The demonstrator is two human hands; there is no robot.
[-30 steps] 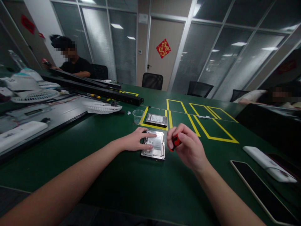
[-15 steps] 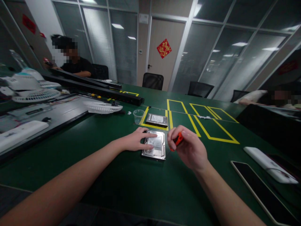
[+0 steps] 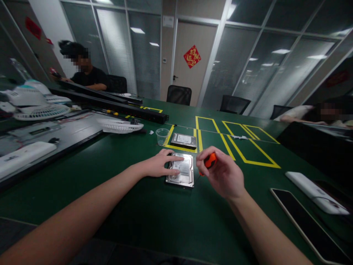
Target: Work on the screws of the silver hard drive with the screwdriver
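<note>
A silver hard drive [image 3: 186, 173] lies flat on the green table, its metal cover facing up. Across its left part rests my left hand [image 3: 158, 163], open, with index finger and thumb spread on the cover. My right hand [image 3: 223, 171] is closed around the orange and black handle of a screwdriver [image 3: 211, 161], just right of the drive. The thin shaft slants down and left toward the drive's right edge; whether its tip touches is too small to tell. Behind, a second hard drive [image 3: 183, 140] lies label up inside a yellow tape outline.
A clear plastic cup [image 3: 162, 137] stands left of the second drive. White fan parts [image 3: 121, 126] and long black bars [image 3: 132, 111] fill the left side. On the right are a phone [image 3: 309, 224] and a white power strip [image 3: 316, 191]. Two people sit across the table.
My right hand and the screwdriver have shifted and turned very slightly, showing more of the orange handle. My left hand and both drives stay in place.
</note>
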